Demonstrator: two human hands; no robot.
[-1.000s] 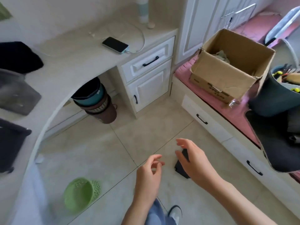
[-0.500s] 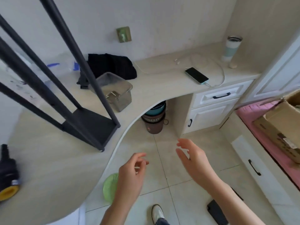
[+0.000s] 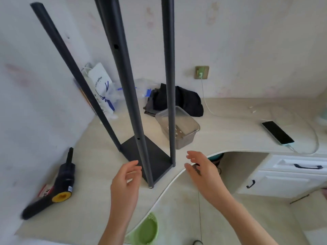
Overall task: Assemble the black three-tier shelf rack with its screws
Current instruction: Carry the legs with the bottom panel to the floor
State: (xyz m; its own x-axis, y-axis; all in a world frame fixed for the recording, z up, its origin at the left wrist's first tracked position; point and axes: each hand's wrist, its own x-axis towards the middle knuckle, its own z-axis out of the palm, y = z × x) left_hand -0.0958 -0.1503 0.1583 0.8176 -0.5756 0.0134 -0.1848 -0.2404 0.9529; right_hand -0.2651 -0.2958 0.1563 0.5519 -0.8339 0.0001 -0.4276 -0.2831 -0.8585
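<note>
The black rack point(image 3: 152, 156) stands upright on the pale desk point(image 3: 88, 206): one flat shelf at the bottom with tall round posts rising from its corners, screw holes showing in the near post point(image 3: 123, 71). A clear plastic box point(image 3: 184, 128) holding small screws sits just behind the right post. My left hand point(image 3: 125, 184) hovers open beside the near post's foot, apart from it. My right hand point(image 3: 203, 168) hangs over the desk's curved edge, right of the rack, its fingers relaxed; a small dark thing shows at its palm, too blurred to name.
A black and yellow electric screwdriver point(image 3: 60, 184) lies at the left of the desk. Behind the rack are a paper bag point(image 3: 102, 91) and dark cloth point(image 3: 187, 99). A phone point(image 3: 277, 132) on a cable lies at the right. A green basket point(image 3: 146, 230) sits on the floor.
My view has swung from the floor and cardboard box up to the desk. The rack now stands straight ahead, and both hands have risen close to its base.
</note>
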